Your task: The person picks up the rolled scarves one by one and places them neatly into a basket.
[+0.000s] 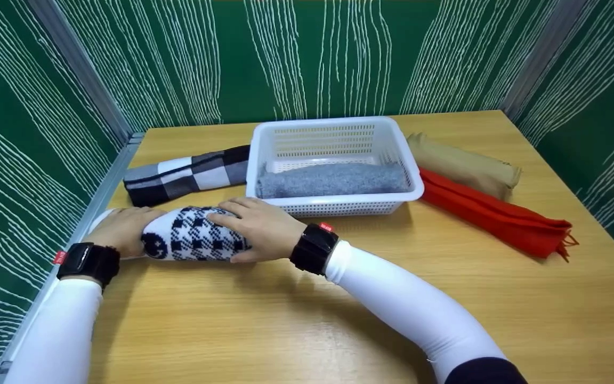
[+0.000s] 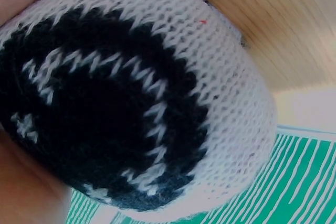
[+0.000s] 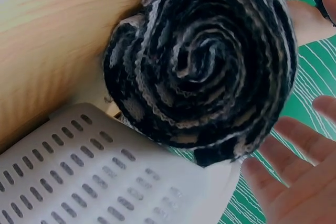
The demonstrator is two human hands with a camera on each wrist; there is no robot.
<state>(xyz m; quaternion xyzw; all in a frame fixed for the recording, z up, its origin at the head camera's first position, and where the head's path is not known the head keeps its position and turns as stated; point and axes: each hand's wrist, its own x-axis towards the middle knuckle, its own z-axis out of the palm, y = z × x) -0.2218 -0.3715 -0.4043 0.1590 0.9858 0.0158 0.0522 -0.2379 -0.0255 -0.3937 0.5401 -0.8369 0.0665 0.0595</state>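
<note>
A rolled knitted scarf [image 1: 200, 234], white with a black houndstooth pattern and a round black smiley patch [image 2: 105, 124], lies at the table's left, in front of a white basket [image 1: 333, 201]. My left hand [image 1: 126, 229] grips its left end, thumb and fingers on opposite sides. Over the right part lies my right hand [image 1: 264, 229], its fingers fairly straight and touching the roll. The right wrist view shows the scarf's spiral end [image 3: 202, 69] beside the fingers [image 3: 294, 156]. Inside the basket rests a rolled grey cloth [image 1: 333, 180].
Left of the basket is a black, white and grey checked roll [image 1: 190, 173]. A khaki roll [image 1: 464, 162] and a red fringed scarf roll [image 1: 493, 213] lie to its right. Green walls with white streaks [image 1: 307, 58] enclose the wooden table [image 1: 307, 320].
</note>
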